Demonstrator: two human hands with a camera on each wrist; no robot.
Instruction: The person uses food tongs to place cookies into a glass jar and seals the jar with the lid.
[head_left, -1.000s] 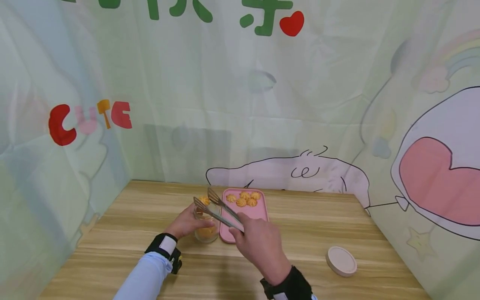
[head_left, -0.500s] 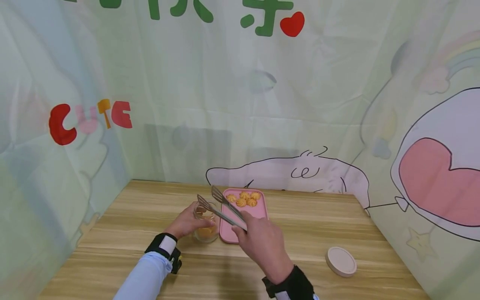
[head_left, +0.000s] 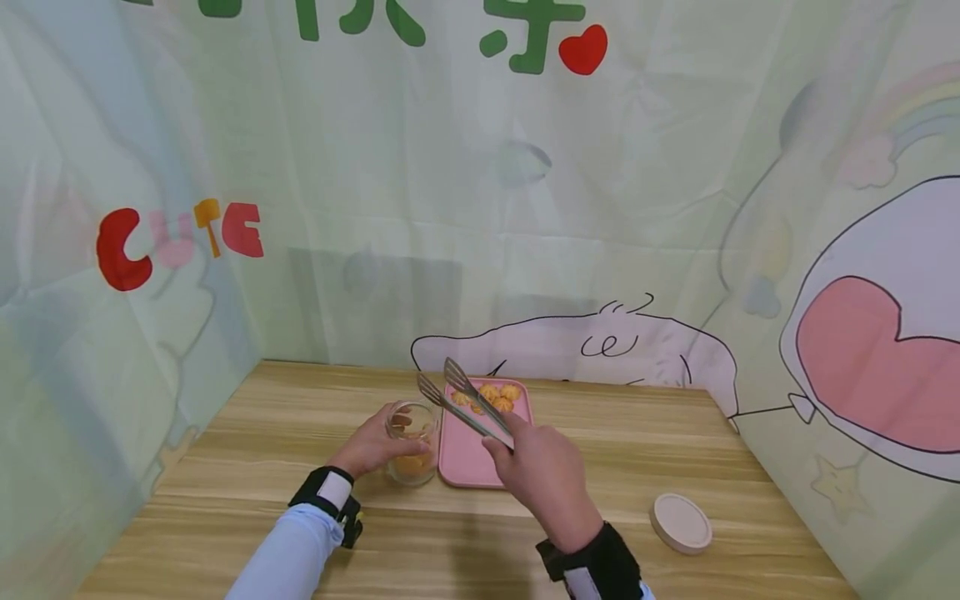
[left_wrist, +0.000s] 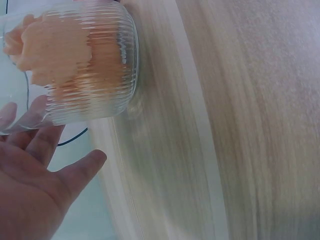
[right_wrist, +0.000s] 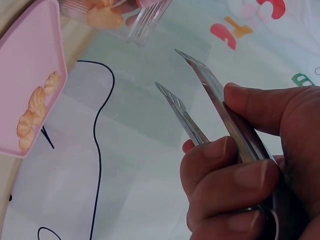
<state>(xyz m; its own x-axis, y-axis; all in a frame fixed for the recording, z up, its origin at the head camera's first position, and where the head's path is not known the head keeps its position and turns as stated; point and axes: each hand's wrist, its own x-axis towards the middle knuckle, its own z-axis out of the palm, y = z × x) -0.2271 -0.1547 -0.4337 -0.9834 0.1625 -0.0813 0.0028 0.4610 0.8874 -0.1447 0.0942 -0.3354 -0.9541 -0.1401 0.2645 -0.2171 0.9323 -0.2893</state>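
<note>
My left hand holds a clear glass jar upright on the table, its fingers and thumb about the sides. Piped cookies lie in the jar, as the left wrist view shows. My right hand grips metal tongs. Their two tips stand apart with nothing between them, raised above the pink tray. Several golden swirl cookies sit at the tray's far end, partly hidden behind the tongs in the head view.
A pale round lid lies on the wooden table at the right. A printed cloth backdrop rises behind the table and at both sides. The tray stands just right of the jar.
The tongs have let go of a cookie, which dropped into the jar. My right hand has moved right with the tongs, from over the jar to over the tray. The left hand stays.
</note>
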